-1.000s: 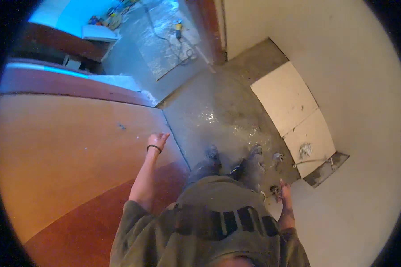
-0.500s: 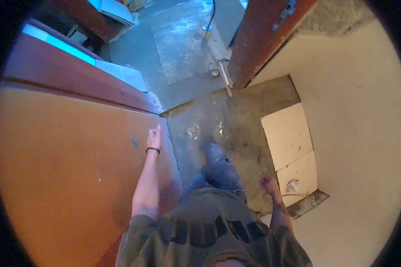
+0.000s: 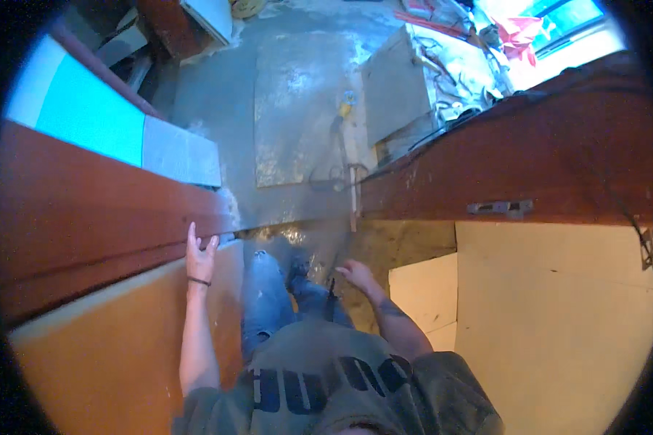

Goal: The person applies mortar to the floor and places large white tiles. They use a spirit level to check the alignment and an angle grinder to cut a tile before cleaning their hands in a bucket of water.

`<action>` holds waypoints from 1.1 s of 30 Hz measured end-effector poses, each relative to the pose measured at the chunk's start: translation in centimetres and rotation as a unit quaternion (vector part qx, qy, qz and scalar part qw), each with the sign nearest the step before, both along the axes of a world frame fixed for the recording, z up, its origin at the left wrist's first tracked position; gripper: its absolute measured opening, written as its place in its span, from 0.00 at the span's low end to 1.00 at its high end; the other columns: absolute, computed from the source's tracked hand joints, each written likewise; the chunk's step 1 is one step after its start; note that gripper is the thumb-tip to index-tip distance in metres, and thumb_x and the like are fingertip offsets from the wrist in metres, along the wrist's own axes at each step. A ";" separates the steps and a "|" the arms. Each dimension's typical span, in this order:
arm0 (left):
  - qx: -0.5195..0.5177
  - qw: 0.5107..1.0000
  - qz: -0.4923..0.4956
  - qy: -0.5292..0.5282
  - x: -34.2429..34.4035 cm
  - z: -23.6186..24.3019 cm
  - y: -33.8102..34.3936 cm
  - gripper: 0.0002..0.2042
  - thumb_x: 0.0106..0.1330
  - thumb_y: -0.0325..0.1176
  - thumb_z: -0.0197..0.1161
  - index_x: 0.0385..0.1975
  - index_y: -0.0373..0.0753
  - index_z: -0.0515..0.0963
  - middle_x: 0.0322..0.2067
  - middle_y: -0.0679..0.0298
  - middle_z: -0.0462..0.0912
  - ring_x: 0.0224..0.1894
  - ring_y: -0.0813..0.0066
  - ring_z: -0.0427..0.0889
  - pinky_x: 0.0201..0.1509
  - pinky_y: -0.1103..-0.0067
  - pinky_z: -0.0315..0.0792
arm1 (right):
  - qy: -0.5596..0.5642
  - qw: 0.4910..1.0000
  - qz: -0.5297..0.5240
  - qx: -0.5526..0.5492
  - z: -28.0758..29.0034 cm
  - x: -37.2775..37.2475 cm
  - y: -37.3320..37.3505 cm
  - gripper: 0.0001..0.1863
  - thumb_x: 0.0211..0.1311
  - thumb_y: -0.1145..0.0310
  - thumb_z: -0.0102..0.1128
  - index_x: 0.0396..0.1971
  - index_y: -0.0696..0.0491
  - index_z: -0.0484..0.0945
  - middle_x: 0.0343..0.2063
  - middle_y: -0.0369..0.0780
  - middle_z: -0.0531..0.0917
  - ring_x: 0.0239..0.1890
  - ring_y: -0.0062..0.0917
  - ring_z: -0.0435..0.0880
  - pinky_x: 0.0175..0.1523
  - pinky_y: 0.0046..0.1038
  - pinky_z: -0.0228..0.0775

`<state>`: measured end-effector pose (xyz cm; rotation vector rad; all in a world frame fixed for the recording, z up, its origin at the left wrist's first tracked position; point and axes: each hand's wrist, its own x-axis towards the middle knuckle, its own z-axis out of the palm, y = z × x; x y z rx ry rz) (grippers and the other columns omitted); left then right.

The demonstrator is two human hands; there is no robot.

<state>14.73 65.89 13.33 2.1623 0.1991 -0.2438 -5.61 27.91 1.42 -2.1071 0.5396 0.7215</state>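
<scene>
My left hand (image 3: 200, 259) is raised with its fingers spread beside the reddish-brown door frame (image 3: 130, 199); I cannot tell whether the fingertips touch the wood. A dark band circles that wrist. My right hand (image 3: 357, 274) hangs in front of my right thigh, loosely bent, fingers pointing left, with nothing visible in it. A thin dark shape (image 3: 331, 286) shows against my jeans near those fingertips, too unclear to name.
Ahead lies a wet grey floor with a large pale sheet (image 3: 290, 116). Thin strips (image 3: 354, 196) lie at the doorway. On the right stand a wooden frame with a metal latch plate (image 3: 500, 208) and a cluttered pale box (image 3: 395, 87). Light tiles (image 3: 424, 290) lie beside the right wall.
I have moved forward to the doorway, and more of the room beyond shows. My left hand has opened from a curled shape. My right hand has come forward and inward.
</scene>
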 end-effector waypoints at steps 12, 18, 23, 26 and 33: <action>-0.043 0.997 0.048 0.042 23.4 -2.3 -4.5 0.39 0.61 0.41 0.61 0.65 0.31 0.47 0.63 0.45 0.55 0.63 0.54 0.60 0.64 0.70 0.58 | -0.254 0.964 0.069 0.033 9.7 32.9 3.3 0.20 0.56 0.57 0.56 0.44 0.56 0.74 0.45 0.47 0.75 0.52 0.41 0.70 0.56 0.35 0.64; 0.153 0.979 -0.043 0.124 36.5 -11.4 0.7 0.39 0.57 0.37 0.64 0.62 0.24 0.49 0.62 0.43 0.55 0.65 0.55 0.55 0.68 0.71 0.48 | -0.084 0.985 -0.106 -0.109 3.5 33.4 -3.5 0.14 0.56 0.59 0.55 0.33 0.55 0.79 0.34 0.48 0.79 0.41 0.42 0.77 0.47 0.38 0.70; 0.260 0.901 -0.057 0.341 45.9 -7.7 4.3 0.40 0.55 0.43 0.65 0.62 0.28 0.53 0.62 0.45 0.57 0.64 0.55 0.59 0.66 0.71 0.54 | 0.127 0.956 -0.255 -0.077 8.7 32.0 -4.7 0.19 0.52 0.53 0.59 0.36 0.53 0.80 0.36 0.48 0.81 0.40 0.40 0.80 0.47 0.36 0.71; 0.269 0.892 -0.038 0.362 54.3 -5.4 6.2 0.38 0.57 0.40 0.63 0.62 0.28 0.54 0.62 0.45 0.57 0.63 0.55 0.60 0.65 0.69 0.55 | 0.162 0.933 -0.319 -0.024 12.4 34.9 -3.9 0.22 0.53 0.50 0.59 0.39 0.53 0.80 0.37 0.45 0.82 0.41 0.34 0.80 0.48 0.33 0.71; 0.169 0.951 -0.101 0.240 75.0 -4.5 -0.7 0.28 0.58 0.38 0.63 0.55 0.27 0.65 0.55 0.48 0.69 0.56 0.61 0.68 0.61 0.70 0.60 | 0.138 0.768 -0.551 0.294 19.8 46.4 -3.3 0.25 0.54 0.45 0.60 0.41 0.51 0.80 0.39 0.35 0.81 0.43 0.22 0.76 0.44 0.25 0.68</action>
